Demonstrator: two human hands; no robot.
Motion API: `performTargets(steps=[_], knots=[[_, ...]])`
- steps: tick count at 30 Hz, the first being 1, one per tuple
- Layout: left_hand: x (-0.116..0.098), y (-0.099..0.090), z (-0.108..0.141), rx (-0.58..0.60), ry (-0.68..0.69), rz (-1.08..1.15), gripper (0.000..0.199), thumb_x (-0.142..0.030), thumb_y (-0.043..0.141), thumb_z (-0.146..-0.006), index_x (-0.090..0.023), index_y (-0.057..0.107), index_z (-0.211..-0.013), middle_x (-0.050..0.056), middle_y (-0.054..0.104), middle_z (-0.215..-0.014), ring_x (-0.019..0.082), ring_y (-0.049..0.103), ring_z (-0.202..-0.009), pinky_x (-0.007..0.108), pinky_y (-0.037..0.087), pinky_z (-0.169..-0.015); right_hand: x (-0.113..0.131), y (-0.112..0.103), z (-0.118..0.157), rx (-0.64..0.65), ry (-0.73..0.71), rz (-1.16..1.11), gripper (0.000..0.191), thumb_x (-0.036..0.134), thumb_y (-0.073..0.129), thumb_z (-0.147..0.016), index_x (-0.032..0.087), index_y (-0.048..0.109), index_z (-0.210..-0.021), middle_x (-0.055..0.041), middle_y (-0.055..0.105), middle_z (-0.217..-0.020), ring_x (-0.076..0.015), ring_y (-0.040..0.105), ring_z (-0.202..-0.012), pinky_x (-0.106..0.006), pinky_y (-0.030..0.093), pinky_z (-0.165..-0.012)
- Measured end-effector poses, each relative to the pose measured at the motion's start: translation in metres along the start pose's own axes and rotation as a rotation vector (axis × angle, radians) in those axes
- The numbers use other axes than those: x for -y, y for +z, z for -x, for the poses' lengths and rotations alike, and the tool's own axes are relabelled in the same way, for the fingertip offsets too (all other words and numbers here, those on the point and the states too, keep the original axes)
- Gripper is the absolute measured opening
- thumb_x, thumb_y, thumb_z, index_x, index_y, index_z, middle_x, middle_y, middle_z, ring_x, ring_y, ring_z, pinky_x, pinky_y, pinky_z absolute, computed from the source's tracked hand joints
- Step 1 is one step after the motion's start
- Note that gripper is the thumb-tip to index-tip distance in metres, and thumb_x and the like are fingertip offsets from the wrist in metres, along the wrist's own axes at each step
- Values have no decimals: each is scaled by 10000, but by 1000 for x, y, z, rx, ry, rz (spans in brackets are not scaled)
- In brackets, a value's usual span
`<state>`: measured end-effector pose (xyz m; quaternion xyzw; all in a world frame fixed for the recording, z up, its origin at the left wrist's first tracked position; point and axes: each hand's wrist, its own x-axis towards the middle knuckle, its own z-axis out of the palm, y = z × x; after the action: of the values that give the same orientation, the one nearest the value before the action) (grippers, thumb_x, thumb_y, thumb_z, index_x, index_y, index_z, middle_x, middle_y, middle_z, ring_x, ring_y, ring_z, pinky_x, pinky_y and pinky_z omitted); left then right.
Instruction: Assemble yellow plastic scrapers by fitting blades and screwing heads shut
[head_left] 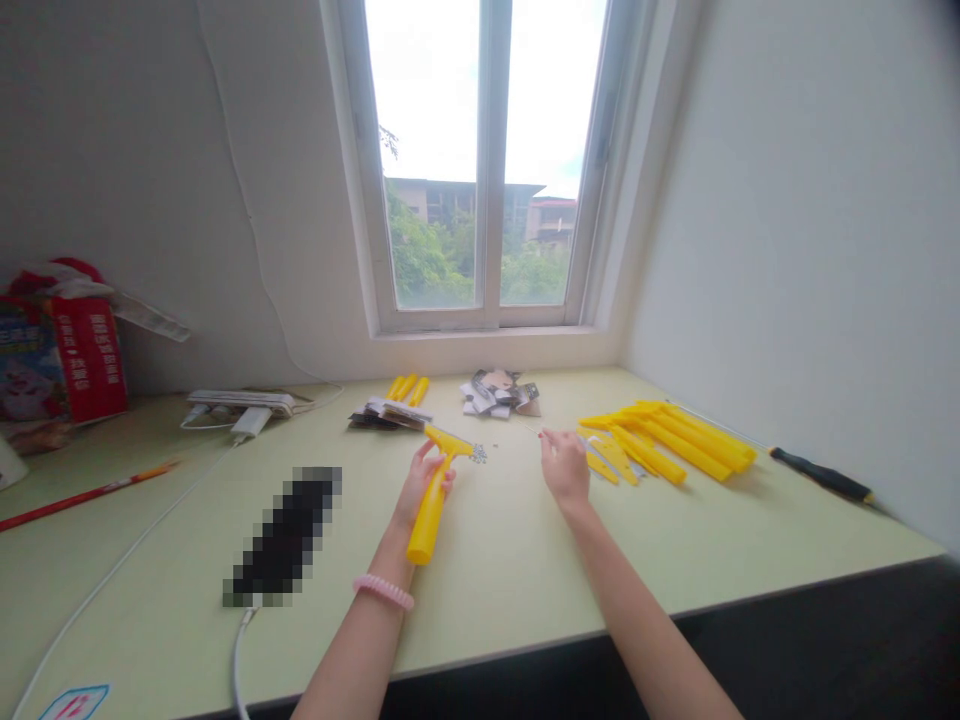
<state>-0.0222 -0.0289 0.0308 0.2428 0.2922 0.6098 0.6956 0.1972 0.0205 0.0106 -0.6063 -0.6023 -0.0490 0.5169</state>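
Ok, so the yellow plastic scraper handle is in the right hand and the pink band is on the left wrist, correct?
No, the head view shows the yellow plastic scraper handle gripped in the left hand, not the right hand. The pink band is on the left wrist, as you said.

Along the desk (510, 580), below the window (487, 160): a plastic scraper (430, 515) in the left hand (424, 482), small metal parts (478, 453) just beyond the scraper's head, a pile of plastic handles (660, 440) just right of the right hand (564, 468), a screwdriver (821, 474) farther right beside the wall, packets (496, 393) behind, near the sill, a power strip (240, 402) to the left, a cardboard box (88, 358) beyond that strip, and a pencil (90, 497) before the box.
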Motion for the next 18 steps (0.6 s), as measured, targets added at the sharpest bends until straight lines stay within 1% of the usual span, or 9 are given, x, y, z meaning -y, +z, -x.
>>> performTargets(steps=[4,6,8,10,12,13,14,16,18], knots=[[-1,-2,-1,-11,19,27,567,-71,486,-764,-286,344,-1269,27,553,-868,14,471,-470,93,387,-402,-5,2,9,299,78,332,228,179,456,-776,161,683,-760,-150,604,-800,-254,532,-811,-376,381,-708],[-1,-2,-2,7,1,29,549,-65,487,-759,-274,376,-1255,24,552,-860,12,464,-464,92,385,-396,2,0,13,368,117,434,221,181,466,-761,154,676,-825,-173,598,-882,-297,514,-881,-416,366,-730],[0,-3,-3,29,-17,26,533,-60,485,-760,-259,392,-1245,25,554,-859,12,466,-465,90,388,-397,12,2,14,384,123,453,240,179,487,-736,148,660,-900,-185,580,-965,-328,482,-953,-455,347,-772],[1,-3,-5,29,-20,12,524,-61,483,-765,-247,389,-1246,27,558,-854,16,475,-468,92,394,-401,22,10,10,390,109,330,269,158,510,-707,149,650,-936,-177,563,-1039,-334,445,-1028,-480,313,-843],[2,-4,-6,3,-11,-7,523,-66,483,-770,-241,378,-1251,29,564,-843,23,486,-469,96,402,-403,30,25,0,403,128,33,274,132,530,-680,169,656,-921,-140,557,-1102,-309,411,-1105,-465,270,-927],[2,-4,-7,-13,-10,-14,525,-68,483,-771,-241,372,-1255,29,569,-840,27,494,-472,100,408,-406,33,35,-7,437,187,-183,269,117,539,-664,184,662,-894,-108,568,-1107,-281,410,-1124,-426,274,-950],[2,-5,-7,-29,-13,-18,528,-70,483,-772,-243,367,-1257,29,575,-839,31,503,-475,102,415,-411,36,45,-15,477,307,-403,263,86,546,-640,190,669,-848,-78,593,-1076,-251,430,-1115,-383,288,-958],[2,-6,-8,-60,-16,-19,532,-73,486,-774,-248,360,-1260,34,591,-850,42,529,-493,110,433,-429,41,67,-29,514,389,-501,256,74,535,-639,200,669,-817,-34,637,-966,-202,526,-991,-328,376,-887],[2,-8,-9,-89,-9,-19,525,-78,494,-774,-249,368,-1254,44,609,-876,57,562,-526,125,460,-463,45,86,-42,525,477,-562,230,97,524,-671,194,661,-829,-19,651,-880,-176,570,-880,-294,447,-768]])
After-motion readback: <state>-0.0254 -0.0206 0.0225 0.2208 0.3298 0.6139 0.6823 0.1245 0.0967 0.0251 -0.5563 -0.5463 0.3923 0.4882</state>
